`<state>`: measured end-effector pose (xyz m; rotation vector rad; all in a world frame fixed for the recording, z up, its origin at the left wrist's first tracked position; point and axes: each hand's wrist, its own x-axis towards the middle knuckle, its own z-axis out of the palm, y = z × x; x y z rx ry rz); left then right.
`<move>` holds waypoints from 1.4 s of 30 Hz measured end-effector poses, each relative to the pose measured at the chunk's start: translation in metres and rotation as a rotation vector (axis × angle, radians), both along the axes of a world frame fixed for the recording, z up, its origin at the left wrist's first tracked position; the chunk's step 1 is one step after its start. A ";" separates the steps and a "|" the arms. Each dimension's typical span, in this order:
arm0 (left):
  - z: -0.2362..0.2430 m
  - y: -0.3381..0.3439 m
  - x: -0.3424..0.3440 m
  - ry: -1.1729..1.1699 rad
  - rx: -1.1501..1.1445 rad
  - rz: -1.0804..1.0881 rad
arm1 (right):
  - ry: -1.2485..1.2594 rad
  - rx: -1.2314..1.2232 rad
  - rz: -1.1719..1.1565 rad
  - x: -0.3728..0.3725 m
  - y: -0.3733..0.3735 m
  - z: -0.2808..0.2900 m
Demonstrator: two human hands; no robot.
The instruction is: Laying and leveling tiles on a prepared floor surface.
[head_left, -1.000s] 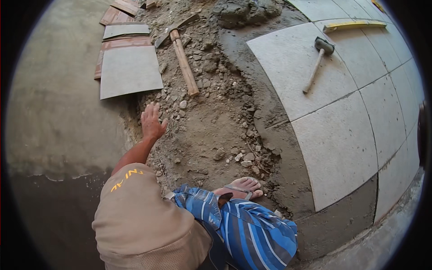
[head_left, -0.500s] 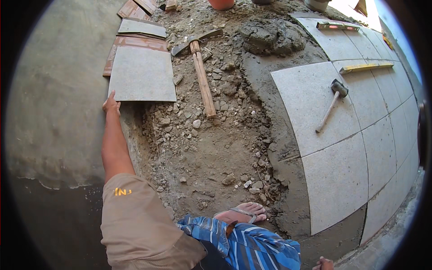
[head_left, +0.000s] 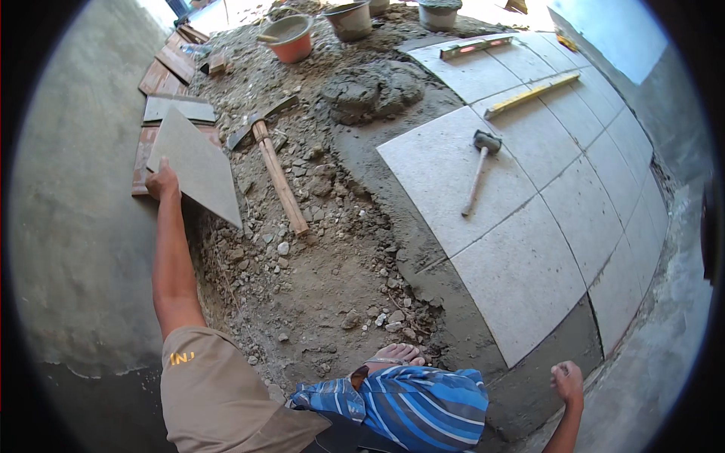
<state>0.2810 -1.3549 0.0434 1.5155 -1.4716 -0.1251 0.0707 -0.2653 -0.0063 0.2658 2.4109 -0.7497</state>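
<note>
At the far left, my left hand (head_left: 162, 180) grips the near-left edge of a pale grey floor tile (head_left: 198, 170). That tile is tilted and turned cornerwise above reddish-brown tile boxes (head_left: 142, 162), its lowest corner over the rubble. Another light tile (head_left: 180, 109) lies just beyond it. At the lower right, my right hand (head_left: 568, 381) is curled into a loose fist above a strip of wet mortar (head_left: 540, 400), with nothing visible in it. Laid tiles (head_left: 521, 272) spread beside that hand. A mallet (head_left: 482, 170) with a dark head rests on one of them.
A wooden-handled pickaxe (head_left: 278, 170) lies on rubble (head_left: 302, 287) in the middle. Beyond it sit a mortar heap (head_left: 374, 90), an orange bucket (head_left: 291, 41) and dark buckets (head_left: 349, 23). A spirit level (head_left: 476, 47) and a yellow straightedge (head_left: 531, 96) lie on the tiles.
The tile in my left hand has been raised from lying flat to a tilted, turned position. My right hand has come further into view at the lower right. The view has shifted rightward.
</note>
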 end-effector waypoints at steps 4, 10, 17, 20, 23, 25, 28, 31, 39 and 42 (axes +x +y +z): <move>0.137 0.029 -0.035 -0.453 -0.147 -0.193 | 0.110 0.006 -0.153 0.015 0.018 0.034; 0.279 0.249 -0.109 -0.134 0.183 -1.157 | 0.136 0.234 0.184 0.052 -0.012 0.059; 0.275 0.413 -0.165 -0.085 0.280 -1.754 | 0.165 -0.386 0.100 0.014 -0.097 0.042; 0.263 0.488 -0.193 -0.017 0.311 -2.026 | 0.217 -0.831 0.025 0.008 -0.095 0.035; 0.257 0.543 -0.206 0.112 0.330 -2.149 | 0.227 -1.125 -0.020 0.023 -0.115 0.058; 0.244 0.569 -0.211 0.301 0.297 -2.213 | 0.320 -1.097 -0.139 0.048 -0.108 0.051; 0.251 0.609 -0.208 0.342 0.316 -2.216 | 0.246 -0.920 -0.658 0.086 -0.081 0.006; 0.235 0.657 -0.226 0.467 0.420 -2.260 | -0.498 -1.293 -0.643 0.141 -0.068 -0.033; 0.206 0.784 -0.252 0.787 1.051 -2.013 | -0.432 -1.839 -0.353 0.124 -0.153 0.002; 0.199 0.815 -0.257 0.889 1.283 -2.128 | -0.074 -1.857 -0.717 0.122 -0.134 0.032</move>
